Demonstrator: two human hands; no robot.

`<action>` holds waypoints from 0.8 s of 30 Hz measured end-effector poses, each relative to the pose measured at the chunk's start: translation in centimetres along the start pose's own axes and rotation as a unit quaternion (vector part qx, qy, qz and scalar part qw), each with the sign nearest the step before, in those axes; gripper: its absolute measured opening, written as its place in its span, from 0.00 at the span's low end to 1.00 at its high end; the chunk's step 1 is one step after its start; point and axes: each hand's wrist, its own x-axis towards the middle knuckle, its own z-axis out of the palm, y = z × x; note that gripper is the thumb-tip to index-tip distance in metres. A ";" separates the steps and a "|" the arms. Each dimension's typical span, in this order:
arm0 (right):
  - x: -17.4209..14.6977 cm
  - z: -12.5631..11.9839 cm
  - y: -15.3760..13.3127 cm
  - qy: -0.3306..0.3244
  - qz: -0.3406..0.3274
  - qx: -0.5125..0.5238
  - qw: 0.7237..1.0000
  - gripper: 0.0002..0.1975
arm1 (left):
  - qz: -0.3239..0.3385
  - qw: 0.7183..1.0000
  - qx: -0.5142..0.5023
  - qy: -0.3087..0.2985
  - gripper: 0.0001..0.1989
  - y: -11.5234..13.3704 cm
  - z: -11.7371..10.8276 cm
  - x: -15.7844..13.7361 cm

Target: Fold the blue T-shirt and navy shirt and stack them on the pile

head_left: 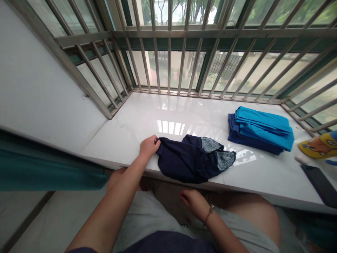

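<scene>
A dark navy garment (pixel 181 158) lies crumpled along the front of the white ledge, its lower edge reaching the ledge's rim. Two patches of grey-blue paisley (pixel 225 160) show at its right end. I cannot make out which kind of garment it is. My left hand (pixel 149 146) pinches its upper left corner between thumb and fingers. Below the ledge, over my lap, my right hand (pixel 193 201) is apart from the cloth with its fingers curled in, and I see nothing in it.
Folded blue cloths (pixel 265 128), bright over dark, are stacked to the right on the ledge (pixel 147 112). Farther right are a black phone (pixel 319 184) and a yellow printed item (pixel 317 146). Metal window bars (pixel 181 66) enclose the back. A teal curtain (pixel 52 165) hangs at left.
</scene>
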 end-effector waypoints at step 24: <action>2.6 -14.3 -7.9 0.238 0.036 -0.200 0.950 0.15 | 0.004 1.000 -0.006 -0.001 0.09 -0.1 0.1 0.0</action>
